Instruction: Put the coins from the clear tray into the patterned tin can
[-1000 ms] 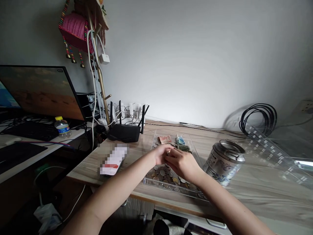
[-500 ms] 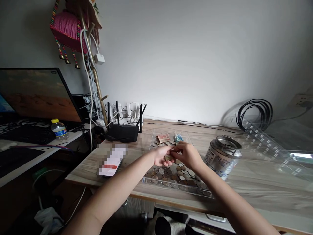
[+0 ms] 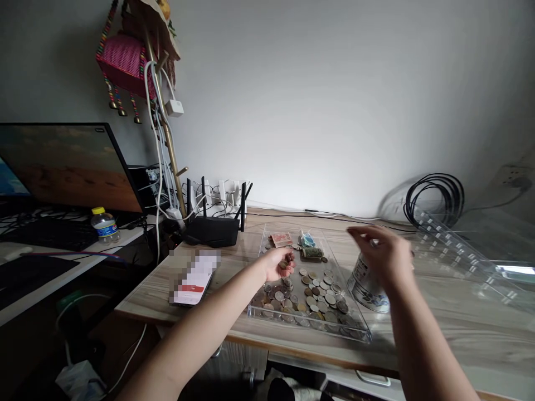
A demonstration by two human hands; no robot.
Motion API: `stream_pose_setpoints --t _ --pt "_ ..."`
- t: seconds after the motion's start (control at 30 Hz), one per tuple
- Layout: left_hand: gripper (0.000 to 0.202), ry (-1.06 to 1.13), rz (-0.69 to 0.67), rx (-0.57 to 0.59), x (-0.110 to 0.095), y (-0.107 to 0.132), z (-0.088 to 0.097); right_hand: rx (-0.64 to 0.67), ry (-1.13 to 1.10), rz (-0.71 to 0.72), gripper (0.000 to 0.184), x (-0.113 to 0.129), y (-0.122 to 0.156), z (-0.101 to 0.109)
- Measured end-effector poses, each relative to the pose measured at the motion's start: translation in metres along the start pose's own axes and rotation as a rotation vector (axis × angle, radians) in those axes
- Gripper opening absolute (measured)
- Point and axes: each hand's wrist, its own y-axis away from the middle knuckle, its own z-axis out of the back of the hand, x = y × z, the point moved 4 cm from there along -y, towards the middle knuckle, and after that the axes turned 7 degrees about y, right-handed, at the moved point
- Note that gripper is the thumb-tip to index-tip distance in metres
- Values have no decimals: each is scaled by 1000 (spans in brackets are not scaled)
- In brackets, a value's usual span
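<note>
The coins [image 3: 316, 296] are dull metal, the tray [image 3: 363, 336] clear glossy plastic, the tin [image 3: 366, 287] shiny metal, the tabletop [image 3: 443, 328] matt wood-grain.

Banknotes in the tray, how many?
3, all at the tray's far end: a pink note, a blue folded note right of it, a rolled note just nearer. Coins could hide others.

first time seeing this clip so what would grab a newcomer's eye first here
The left hand, cupped around a few coins, sits over a clear tray strewn with many more at the front edge of the desk. Just right of it, the blurred right hand is raised above a metal tin. At top left hangs a bright pink basket.
</note>
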Motion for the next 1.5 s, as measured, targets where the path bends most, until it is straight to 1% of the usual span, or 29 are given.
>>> stream_pose_setpoints --t 0.07,0.1,0.13,0.17,0.23,0.3,0.4,0.53,0.67,0.73,0.8,0.87,0.97,1.07,1.1,1.13,1.2,1.23,1.27,1.3,1.33,1.43,1.5 --pt "17 20 -24 -30 0 -2 3 -121 163 -195 32 -30 -8 25" --pt "15 24 -35 -29 0 -3 3 -145 212 -262 33 -45 -10 35" --pt "14 27 -44 -20 -1 -2 3 -138 233 -306 34 -59 -13 41" --pt "13 31 -48 -8 -1 -2 2 -100 230 -332 35 -71 -15 44" --pt "13 54 -47 18 0 0 0 32 176 -357 34 -90 -17 43" --pt "15 88 -50 41 -1 4 -3 167 120 -362 33 -98 -18 36" --pt "22 137 -93 61 -3 8 -7 263 110 -340 34 -94 -19 28" --pt "27 226 -211 28 -13 17 -10 306 189 -297 30 -75 -23 28" --pt "23 383 -366 -34 -27 31 -13 348 222 -196 22 -60 -28 31" --pt "19 477 -450 -79 -28 39 -14 379 215 -172 21 -59 -29 31" --pt "16 565 -521 -123 -21 46 -17 399 208 -166 21 -60 -28 30" --pt "16 628 -550 -150 -7 54 -21 418 198 -160 21 -62 -28 29" --pt "15 696 -527 -175 23 67 -29 468 193 -143 21 -66 -29 26" --pt "15 700 -466 -113 46 82 -38 514 194 -134 21 -69 -31 25" --pt "16 690 -438 -95 51 86 -41 499 198 -134 23 -68 -31 26" --pt "18 681 -421 -84 55 89 -42 443 202 -129 25 -66 -30 28" --pt "22 673 -420 -89 58 90 -41 215 190 -106 28 -56 -24 36" --pt "25 673 -440 -95 57 88 -39 92 163 -82 28 -47 -19 39" --pt "26 677 -457 -108 56 84 -37 4 118 -52 28 -36 -10 39" --pt "26 681 -474 -120 55 80 -35 -24 62 -11 27 -23 -1 36" --pt "24 680 -484 -130 53 75 -33 21 4 45 27 -8 10 29" --pt "20 653 -526 -186 48 63 -28 325 -91 253 28 39 44 -3" --pt "19 603 -539 -207 44 57 -27 423 -61 350 30 61 62 -20"
